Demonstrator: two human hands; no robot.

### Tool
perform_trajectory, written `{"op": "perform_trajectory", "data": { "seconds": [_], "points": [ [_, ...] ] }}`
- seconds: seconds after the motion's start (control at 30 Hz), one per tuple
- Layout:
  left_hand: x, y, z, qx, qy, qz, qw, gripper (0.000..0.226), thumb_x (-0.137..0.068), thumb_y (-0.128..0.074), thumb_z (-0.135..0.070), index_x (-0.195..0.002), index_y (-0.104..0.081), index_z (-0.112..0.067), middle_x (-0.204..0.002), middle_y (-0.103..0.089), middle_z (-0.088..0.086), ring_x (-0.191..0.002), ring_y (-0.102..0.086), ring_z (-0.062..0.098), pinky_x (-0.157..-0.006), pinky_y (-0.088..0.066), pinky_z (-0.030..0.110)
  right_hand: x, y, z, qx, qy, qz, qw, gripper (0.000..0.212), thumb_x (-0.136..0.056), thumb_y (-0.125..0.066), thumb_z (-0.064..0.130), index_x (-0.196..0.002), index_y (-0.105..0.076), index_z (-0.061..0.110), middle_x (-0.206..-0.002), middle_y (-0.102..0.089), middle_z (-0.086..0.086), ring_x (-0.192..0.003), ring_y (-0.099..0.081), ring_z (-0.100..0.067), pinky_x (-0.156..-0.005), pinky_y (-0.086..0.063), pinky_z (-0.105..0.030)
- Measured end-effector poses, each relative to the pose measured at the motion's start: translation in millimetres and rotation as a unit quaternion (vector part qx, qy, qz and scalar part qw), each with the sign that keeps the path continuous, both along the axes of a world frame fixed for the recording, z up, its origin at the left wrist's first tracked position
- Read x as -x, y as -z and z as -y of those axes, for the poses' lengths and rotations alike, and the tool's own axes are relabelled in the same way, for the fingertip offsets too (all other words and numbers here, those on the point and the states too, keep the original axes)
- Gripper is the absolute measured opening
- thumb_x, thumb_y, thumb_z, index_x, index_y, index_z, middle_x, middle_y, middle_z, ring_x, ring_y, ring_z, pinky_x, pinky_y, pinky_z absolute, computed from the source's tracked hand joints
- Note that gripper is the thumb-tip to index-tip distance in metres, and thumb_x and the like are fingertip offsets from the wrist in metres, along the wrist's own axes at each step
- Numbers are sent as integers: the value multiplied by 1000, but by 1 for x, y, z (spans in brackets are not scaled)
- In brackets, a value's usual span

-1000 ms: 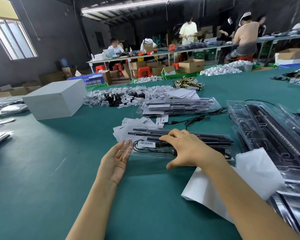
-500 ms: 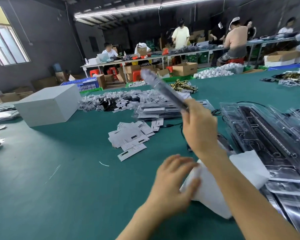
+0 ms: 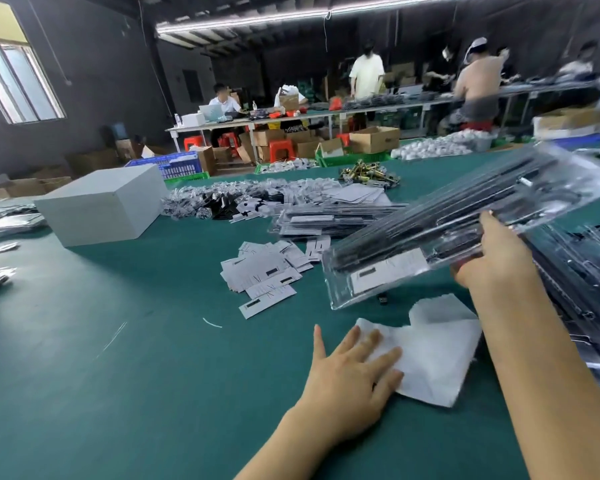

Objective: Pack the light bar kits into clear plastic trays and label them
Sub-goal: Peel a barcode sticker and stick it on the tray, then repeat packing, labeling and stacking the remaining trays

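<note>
My right hand (image 3: 496, 258) grips a packed clear plastic tray (image 3: 440, 223) by its near long edge and holds it tilted above the table. Black light bars lie inside it, and a white barcode label (image 3: 388, 270) sits on its lower left end. My left hand (image 3: 350, 379) lies flat with spread fingers on the left part of a white cloth (image 3: 433, 348) on the green table. A loose heap of white barcode labels (image 3: 264, 271) lies to the left of the tray. A stack of packed trays (image 3: 333, 220) rests behind the labels.
A grey box (image 3: 104, 206) stands at the left. Bagged small parts (image 3: 236, 199) and brass fittings (image 3: 368, 174) lie further back. Empty clear trays (image 3: 582, 271) are piled at the right edge. Other people work at long tables in the background.
My right hand lifted the labelled tray off the table and swung it to the right, tilted. My left hand left the tray's end and came down flat on the white cloth.
</note>
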State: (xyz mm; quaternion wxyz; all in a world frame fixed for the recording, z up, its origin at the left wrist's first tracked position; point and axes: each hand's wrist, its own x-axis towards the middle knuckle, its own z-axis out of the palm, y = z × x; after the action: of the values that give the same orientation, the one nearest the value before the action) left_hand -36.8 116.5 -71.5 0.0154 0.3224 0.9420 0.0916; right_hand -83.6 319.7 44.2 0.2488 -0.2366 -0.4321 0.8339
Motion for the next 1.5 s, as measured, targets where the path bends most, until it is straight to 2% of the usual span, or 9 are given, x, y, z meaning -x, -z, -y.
{"op": "perform_trajectory", "data": {
  "seconds": [0.1,0.4,0.67,0.8,0.97,1.07,1.3,1.4,1.5],
  "points": [
    [4,0,2,-27,-3,19,999,48,-100,-17,-55,-145,-29,-45,-160,-14,-11,-148,-1,11,-109,20,59,7,1,-1,162,-40,104,980,23,-90,-64,31,-83,-49,15,-89,-52,-2,-79,-50,-23,-67,-47,-32],
    [26,-1,21,-26,7,43,999,49,-100,-15,-56,-147,-25,-45,-159,-11,-19,-147,0,5,-111,20,58,88,-10,27,363,-140,107,915,9,-95,-56,11,-96,-52,3,-95,-54,-18,-76,-56,-29,-63,-49,-37],
    [32,3,22,-48,3,46,998,48,-99,-17,-56,-146,-26,-46,-159,-13,-18,-147,0,5,-113,17,55,159,6,47,305,-150,75,938,21,-94,-59,19,-81,-49,6,-107,-51,-17,-86,-56,-30,-60,-51,-35],
    [34,5,22,-53,2,43,998,47,-99,-18,-56,-144,-28,-47,-158,-14,-20,-147,-1,4,-114,15,55,178,26,39,300,-144,94,938,20,-91,-64,23,-90,-53,6,-109,-46,-14,-79,-51,-29,-59,-54,-34],
    [35,8,22,-60,-2,40,997,46,-99,-20,-56,-143,-29,-47,-158,-15,-21,-146,-2,4,-114,15,54,185,42,27,256,-176,169,935,25,-93,-60,29,-89,-50,8,-89,-47,-11,-68,-47,-21,-50,-44,-31],
    [35,9,21,-61,-6,45,997,47,-98,-20,-58,-143,-28,-48,-158,-14,-22,-146,-1,3,-114,16,54,189,41,23,252,-194,133,939,23,-97,-55,25,-91,-50,3,-81,-57,-11,-58,-56,-19,-41,-47,-26],
    [37,10,22,-62,-6,48,997,49,-97,-20,-59,-144,-27,-48,-158,-13,-23,-146,0,1,-114,17,52,193,43,23,193,-217,107,951,29,-102,-42,14,-129,-46,4,-121,-59,-10,-116,-57,-27,-85,-47,-35],
    [37,11,21,-61,-6,44,997,48,-97,-21,-58,-144,-28,-48,-157,-14,-23,-146,-1,2,-114,15,53,187,49,28,158,-247,113,949,32,-104,-35,16,-134,-42,6,-134,-55,-7,-126,-51,-29,-89,-43,-36],
    [37,10,22,-59,-7,43,997,47,-98,-22,-58,-143,-28,-49,-157,-13,-24,-146,-1,1,-114,14,52,166,53,40,73,-294,159,940,27,-104,-35,20,-126,-46,9,-122,-62,-7,-115,-57,-28,-80,-45,-37]
  ]
}}
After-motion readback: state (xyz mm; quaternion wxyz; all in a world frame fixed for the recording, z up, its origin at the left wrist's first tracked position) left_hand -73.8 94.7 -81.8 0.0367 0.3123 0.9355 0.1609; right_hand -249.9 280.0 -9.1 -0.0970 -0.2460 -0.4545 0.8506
